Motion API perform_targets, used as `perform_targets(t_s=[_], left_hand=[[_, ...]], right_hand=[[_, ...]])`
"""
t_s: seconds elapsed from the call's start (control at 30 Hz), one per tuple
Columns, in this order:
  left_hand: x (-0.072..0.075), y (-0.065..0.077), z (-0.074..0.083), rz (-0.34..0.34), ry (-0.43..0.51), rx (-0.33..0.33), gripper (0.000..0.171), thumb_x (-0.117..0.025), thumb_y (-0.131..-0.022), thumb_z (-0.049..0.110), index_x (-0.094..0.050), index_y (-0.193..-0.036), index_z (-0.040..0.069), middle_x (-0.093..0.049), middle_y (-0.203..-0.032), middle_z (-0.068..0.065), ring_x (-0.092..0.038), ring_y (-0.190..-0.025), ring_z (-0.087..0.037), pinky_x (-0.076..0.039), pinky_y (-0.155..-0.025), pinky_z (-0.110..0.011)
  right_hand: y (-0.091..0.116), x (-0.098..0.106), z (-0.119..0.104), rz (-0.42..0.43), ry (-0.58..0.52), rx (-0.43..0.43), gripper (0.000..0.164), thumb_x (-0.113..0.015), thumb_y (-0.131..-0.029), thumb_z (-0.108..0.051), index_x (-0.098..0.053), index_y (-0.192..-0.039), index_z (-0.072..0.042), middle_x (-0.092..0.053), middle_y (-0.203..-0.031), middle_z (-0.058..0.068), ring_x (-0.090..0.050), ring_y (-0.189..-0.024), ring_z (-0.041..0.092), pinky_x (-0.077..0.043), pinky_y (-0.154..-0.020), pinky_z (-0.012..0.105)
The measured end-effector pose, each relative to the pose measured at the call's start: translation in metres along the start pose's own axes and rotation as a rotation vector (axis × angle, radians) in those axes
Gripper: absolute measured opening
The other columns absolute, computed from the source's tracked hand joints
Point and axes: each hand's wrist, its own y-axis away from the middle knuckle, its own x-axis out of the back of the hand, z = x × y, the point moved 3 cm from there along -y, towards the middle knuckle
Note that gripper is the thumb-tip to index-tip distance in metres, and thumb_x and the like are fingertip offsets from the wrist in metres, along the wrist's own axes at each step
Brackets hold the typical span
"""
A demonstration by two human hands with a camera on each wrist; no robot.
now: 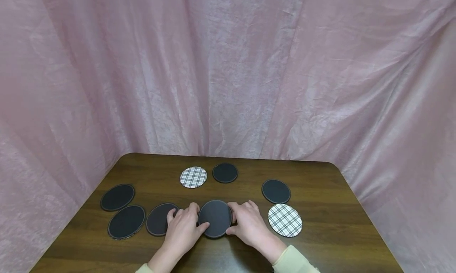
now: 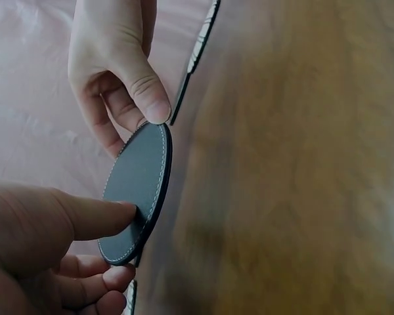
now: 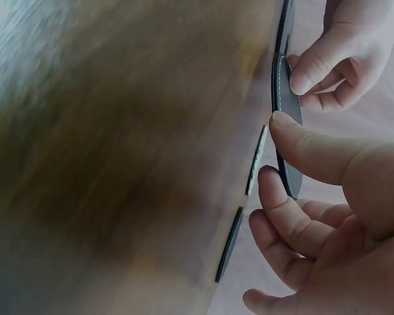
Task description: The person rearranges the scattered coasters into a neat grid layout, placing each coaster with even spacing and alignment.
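Between my two hands is a round black coaster (image 1: pixel 215 216) with pale stitching round its rim, raised off the table in both wrist views. My left hand (image 1: pixel 183 227) pinches its left side, thumb lying on the upper face and fingers below. At the opposite edge, my right hand (image 1: pixel 249 223) grips it between thumb and fingers. In the right wrist view the right thumb (image 3: pixel 315 151) presses against the rim. Another dark coaster (image 1: pixel 156 221) lies just left of my left hand, which partly covers it.
Two black coasters (image 1: pixel 126 222) lie at the left of the brown wooden table (image 1: pixel 320 193). A plaid coaster (image 1: pixel 193 177) and a black one (image 1: pixel 225 173) lie at the back. Right of my right hand are a black coaster (image 1: pixel 276 191) and a plaid one (image 1: pixel 285 220). Pink curtains (image 1: pixel 228 75) hang behind.
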Motion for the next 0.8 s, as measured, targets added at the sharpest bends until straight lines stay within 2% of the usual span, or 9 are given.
perform_targets(t_s=[0.1,0.2,0.33,0.47,0.8], left_hand=[[0.0,-0.006,0.006,-0.013,0.007,-0.013,0.048,-0.1,-0.084,0.032,-0.066,-0.11,0.011,-0.057,-0.074,0.01,-0.062,-0.082,-0.022,-0.032,-0.112,-0.077],[-0.001,-0.012,0.013,-0.025,0.01,-0.03,0.048,-0.1,-0.084,0.032,-0.064,-0.108,0.013,-0.057,-0.074,0.009,-0.062,-0.08,-0.022,-0.033,-0.111,-0.077],[-0.002,-0.02,0.023,-0.039,0.018,-0.05,0.047,-0.099,-0.085,0.032,-0.061,-0.106,0.013,-0.061,-0.076,0.007,-0.063,-0.081,-0.023,-0.034,-0.11,-0.077],[-0.006,-0.027,0.032,-0.049,0.018,-0.065,0.047,-0.099,-0.085,0.032,-0.061,-0.107,0.014,-0.066,-0.081,0.004,-0.065,-0.085,-0.026,-0.034,-0.11,-0.076],[-0.022,-0.036,0.051,-0.078,0.023,-0.094,0.048,-0.098,-0.086,0.033,-0.06,-0.107,0.014,-0.067,-0.085,0.0,-0.067,-0.09,-0.031,-0.037,-0.108,-0.074]], right_hand=[[0.002,0.006,0.004,0.029,-0.013,0.011,0.074,-0.105,-0.072,-0.016,-0.07,-0.136,-0.002,-0.062,-0.075,-0.011,-0.062,-0.093,0.018,-0.037,-0.119,0.066],[0.004,0.011,0.009,0.062,-0.019,0.017,0.074,-0.105,-0.071,-0.014,-0.07,-0.134,-0.002,-0.064,-0.075,-0.01,-0.061,-0.093,0.018,-0.042,-0.115,0.061],[0.008,0.016,0.016,0.085,-0.024,-0.004,0.074,-0.105,-0.071,-0.014,-0.07,-0.135,-0.001,-0.064,-0.076,-0.011,-0.062,-0.098,0.02,-0.047,-0.107,0.054],[0.011,0.02,0.024,0.102,-0.019,-0.021,0.073,-0.105,-0.071,-0.014,-0.071,-0.134,-0.001,-0.064,-0.076,-0.011,-0.063,-0.1,0.021,-0.049,-0.103,0.052],[0.022,0.031,0.043,0.114,0.005,-0.078,0.074,-0.104,-0.072,-0.014,-0.071,-0.135,0.003,-0.062,-0.079,-0.009,-0.062,-0.102,0.023,-0.053,-0.087,0.043]])
